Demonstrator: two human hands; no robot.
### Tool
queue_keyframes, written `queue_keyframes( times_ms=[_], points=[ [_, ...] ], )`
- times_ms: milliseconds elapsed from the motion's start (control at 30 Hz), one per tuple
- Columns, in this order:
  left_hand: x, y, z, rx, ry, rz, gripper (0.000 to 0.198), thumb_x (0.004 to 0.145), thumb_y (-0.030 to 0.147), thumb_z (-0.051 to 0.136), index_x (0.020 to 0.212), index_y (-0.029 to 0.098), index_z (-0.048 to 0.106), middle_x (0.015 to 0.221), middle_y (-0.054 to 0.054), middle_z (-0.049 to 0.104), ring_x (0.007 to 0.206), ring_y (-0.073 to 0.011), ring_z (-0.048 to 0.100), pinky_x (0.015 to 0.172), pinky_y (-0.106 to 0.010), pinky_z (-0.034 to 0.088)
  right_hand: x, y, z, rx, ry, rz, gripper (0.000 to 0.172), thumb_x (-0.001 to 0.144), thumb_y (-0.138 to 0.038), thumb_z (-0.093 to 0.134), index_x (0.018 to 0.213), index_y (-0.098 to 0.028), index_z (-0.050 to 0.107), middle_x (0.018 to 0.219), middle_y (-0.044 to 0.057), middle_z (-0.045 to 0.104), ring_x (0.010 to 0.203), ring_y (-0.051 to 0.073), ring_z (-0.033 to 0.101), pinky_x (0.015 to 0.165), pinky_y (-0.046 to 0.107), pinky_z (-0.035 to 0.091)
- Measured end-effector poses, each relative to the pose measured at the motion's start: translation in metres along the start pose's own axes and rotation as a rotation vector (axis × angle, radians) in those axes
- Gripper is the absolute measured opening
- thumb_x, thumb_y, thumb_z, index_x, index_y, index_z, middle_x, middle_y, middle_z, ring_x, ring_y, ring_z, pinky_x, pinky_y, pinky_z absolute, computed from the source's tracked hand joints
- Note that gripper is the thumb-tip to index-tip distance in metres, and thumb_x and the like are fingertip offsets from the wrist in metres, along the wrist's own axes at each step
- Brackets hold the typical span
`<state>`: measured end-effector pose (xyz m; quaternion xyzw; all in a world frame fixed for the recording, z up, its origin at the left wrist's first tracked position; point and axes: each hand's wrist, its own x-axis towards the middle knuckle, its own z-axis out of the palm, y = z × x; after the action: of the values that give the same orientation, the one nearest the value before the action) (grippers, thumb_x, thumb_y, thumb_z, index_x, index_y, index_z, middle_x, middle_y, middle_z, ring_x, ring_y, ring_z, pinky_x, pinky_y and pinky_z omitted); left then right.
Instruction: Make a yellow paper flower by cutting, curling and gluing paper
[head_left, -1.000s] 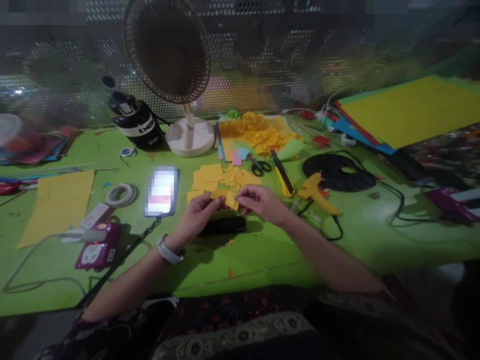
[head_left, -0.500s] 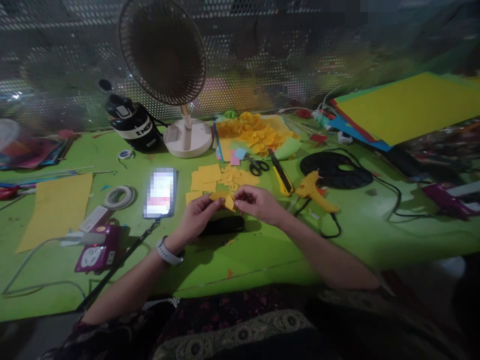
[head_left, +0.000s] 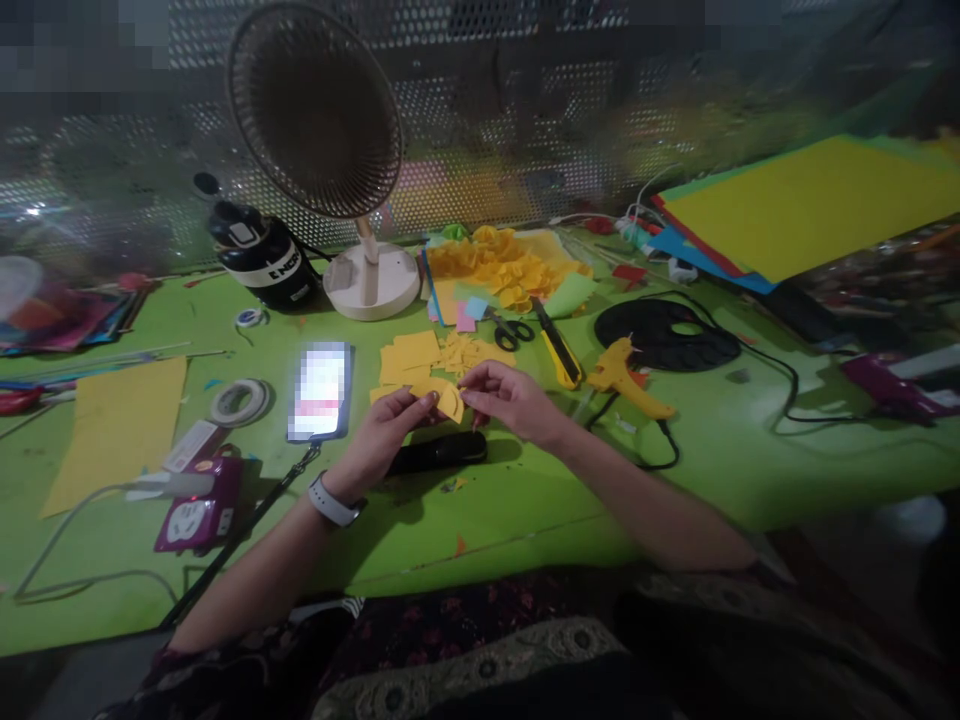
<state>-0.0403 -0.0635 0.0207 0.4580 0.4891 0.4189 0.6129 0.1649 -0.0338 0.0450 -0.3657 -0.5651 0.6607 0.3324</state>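
My left hand point(head_left: 390, 432) and my right hand point(head_left: 504, 398) meet over the green table point(head_left: 525, 500), both pinching a small yellow paper piece point(head_left: 447, 398) between fingertips. My left wrist wears a white watch point(head_left: 330, 500). Just behind the hands lies a heap of cut yellow paper squares point(head_left: 427, 357). A black oblong object point(head_left: 439, 452) lies on the table under my hands. A lit phone point(head_left: 321, 390) lies to the left of my left hand.
A table fan point(head_left: 322, 120) stands at the back beside a black bottle point(head_left: 262, 260). Scissors point(head_left: 506, 330), a yellow cutter point(head_left: 559, 350) and a yellow glue gun point(head_left: 626, 375) lie to the right. Tape roll point(head_left: 240, 400), yellow sheet point(head_left: 112, 425), coloured paper stack point(head_left: 810, 205).
My hands stay joined on the yellow paper piece, with the fingers shifting slightly on it. The view has drifted a little, so things sit slightly lower and left.
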Motion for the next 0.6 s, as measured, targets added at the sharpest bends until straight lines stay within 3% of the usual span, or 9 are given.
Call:
queue_keyframes(
  times_ms=[600],
  points=[
    [-0.001, -0.004, 0.0, 0.038, -0.008, 0.054, 0.028, 0.084, 0.044, 0.07, 0.082, 0.016, 0.072, 0.081, -0.003, 0.074, 0.077, -0.013, 0.064, 0.081, -0.027, 0.05, 0.006, 0.013, -0.003, 0.028, -0.002, -0.011, 0.018, 0.074, -0.024, 0.074, 0.084, -0.016, 0.061, 0.073, -0.003, 0.063, 0.059, 0.007, 0.06, 0.06, 0.023, 0.055]
  ],
)
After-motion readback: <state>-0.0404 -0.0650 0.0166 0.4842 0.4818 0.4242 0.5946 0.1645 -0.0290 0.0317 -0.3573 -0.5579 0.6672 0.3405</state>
